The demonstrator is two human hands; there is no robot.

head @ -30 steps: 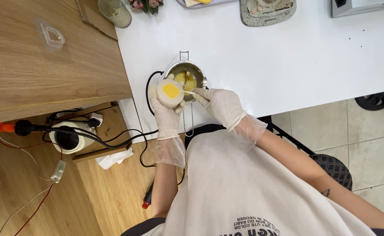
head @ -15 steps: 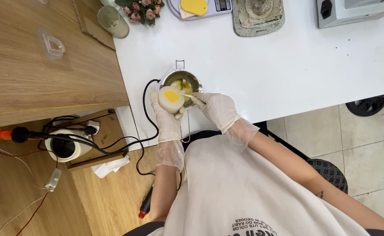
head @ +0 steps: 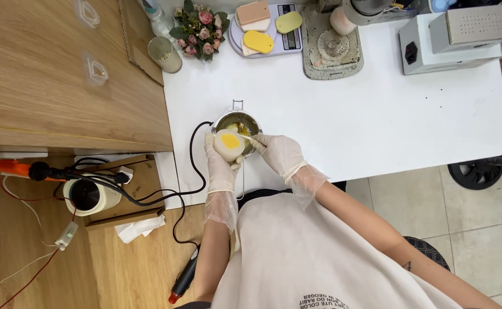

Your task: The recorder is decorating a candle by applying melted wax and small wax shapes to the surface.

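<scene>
A person in a pale apron stands at the near edge of a white table (head: pixel 377 114), both hands in thin clear gloves. The left hand (head: pixel 219 163) wraps its fingers around a small white mould with a yellow centre (head: pixel 228 143), holding it just over the near rim of a little metal pot (head: pixel 237 123). The right hand (head: pixel 279 153) pinches a thin stick (head: pixel 249 139), its tip reaching to the mould's right side above the pot. A black cable (head: pixel 191 166) curls from the pot's left side down off the table edge.

Farther back on the table sit a kitchen scale carrying yellow and pink soap pieces (head: pixel 262 28), a small bunch of flowers (head: pixel 196 28), a glass jar (head: pixel 165 54) and a grey tray (head: pixel 332 46). A white box-shaped machine (head: pixel 451 37) stands at the far right. To the left, a wooden counter (head: pixel 50 86) runs alongside, with a cup-shaped device (head: pixel 90 194) and tangled wires below it.
</scene>
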